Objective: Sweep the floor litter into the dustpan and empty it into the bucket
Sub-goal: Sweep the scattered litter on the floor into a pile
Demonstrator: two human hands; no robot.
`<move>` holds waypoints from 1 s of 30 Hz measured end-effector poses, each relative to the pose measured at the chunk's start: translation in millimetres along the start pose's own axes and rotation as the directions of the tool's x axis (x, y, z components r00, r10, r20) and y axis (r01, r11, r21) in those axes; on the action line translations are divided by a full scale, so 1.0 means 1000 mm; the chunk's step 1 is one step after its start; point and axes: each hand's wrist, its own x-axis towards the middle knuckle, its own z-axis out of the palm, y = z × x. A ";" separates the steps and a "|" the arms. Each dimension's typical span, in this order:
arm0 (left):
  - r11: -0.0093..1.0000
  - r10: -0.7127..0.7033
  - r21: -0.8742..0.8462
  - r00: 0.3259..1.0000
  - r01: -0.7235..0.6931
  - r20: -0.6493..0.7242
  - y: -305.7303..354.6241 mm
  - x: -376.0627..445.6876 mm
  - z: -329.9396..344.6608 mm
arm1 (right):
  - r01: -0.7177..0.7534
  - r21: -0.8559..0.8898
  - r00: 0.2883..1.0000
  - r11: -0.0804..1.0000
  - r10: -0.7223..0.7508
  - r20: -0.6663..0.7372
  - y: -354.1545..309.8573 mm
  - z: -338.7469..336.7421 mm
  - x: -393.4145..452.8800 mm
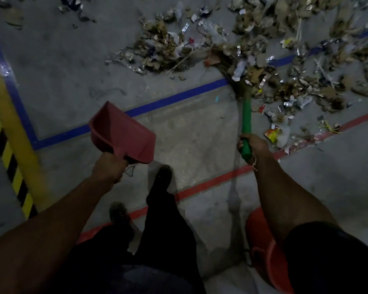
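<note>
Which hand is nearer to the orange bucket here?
Right. The right hand, gripping the green broom handle, is up the frame from the orange bucket, whose rim shows under that forearm. The left hand, holding the red dustpan, is far across on the other side.

We hold the dustpan (123, 136) at left, off the floor, broom (245, 115) at right w/ its head in the litter (263, 60) far right; bucket (263, 247) near right, behind our arm.

smooth matt pink plastic dustpan (123, 134), glossy green plastic broom handle (246, 119), orange plastic bucket (263, 247), rough grey concrete floor (72, 66), paper and foil litter (263, 60)
</note>
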 end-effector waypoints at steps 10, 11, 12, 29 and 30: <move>0.999 0.051 -0.005 0.999 -0.051 0.019 0.006 -0.009 -0.006 | 0.110 0.227 0.994 0.968 -0.106 -0.031 0.011 0.001 -0.060; 0.998 0.058 -0.007 0.998 -0.058 0.020 0.005 -0.011 -0.009 | 0.117 0.218 0.993 0.969 -0.113 -0.034 0.020 0.000 -0.067; 0.998 0.063 -0.006 0.998 -0.063 0.023 0.004 -0.012 -0.012 | 0.121 0.212 0.993 0.970 -0.117 -0.034 0.028 0.000 -0.074; 0.987 0.109 0.114 0.993 -0.114 0.048 -0.107 -0.060 -0.127 | 0.220 -0.115 0.940 0.969 -0.180 0.289 0.246 0.037 -0.232; 0.987 0.101 0.120 0.994 -0.104 0.032 -0.118 -0.062 -0.136 | 0.233 -0.167 0.938 0.958 -0.176 0.300 0.259 0.041 -0.239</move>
